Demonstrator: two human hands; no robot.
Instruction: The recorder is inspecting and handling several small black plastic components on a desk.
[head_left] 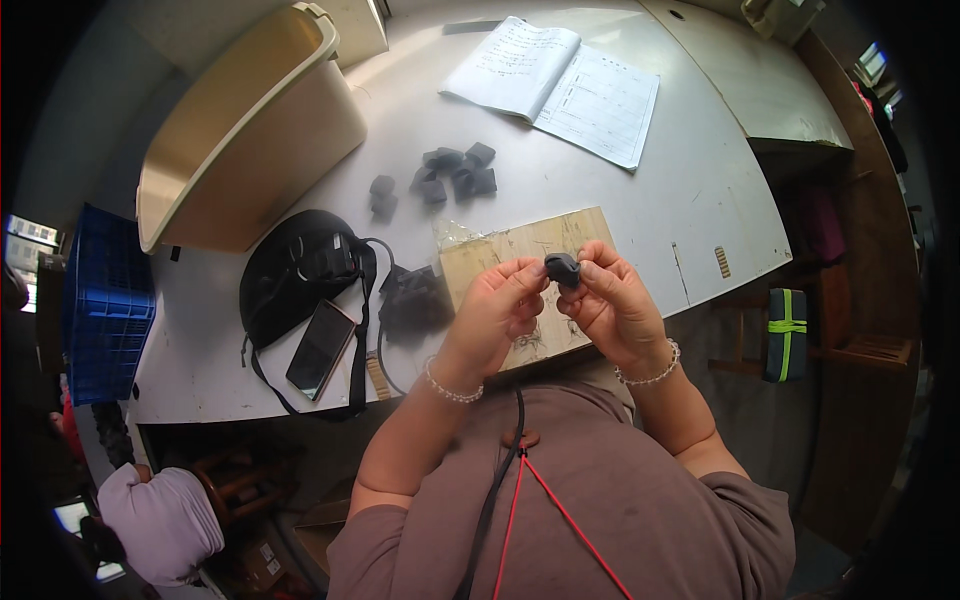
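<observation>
Between my two hands is a small dark grey folded piece (563,270), held up over a wooden board (565,232). My left hand (505,297) pinches its left side between thumb and fingertips. On its right side my right hand (617,300) grips it the same way, fingers curled. What the piece is made of is too small to tell. Farther off on the white table lies a loose group of similar dark grey pieces (460,172). To the left of the board sits a dark grey heap (415,303), its outline hard to make out.
A large beige bin (250,150) stands at the back left, near a blue crate (105,305). A black bag (295,265) and a phone (321,350) lie left of my arms. An open notebook (555,90) rests at the back. Another person (160,520) is at lower left.
</observation>
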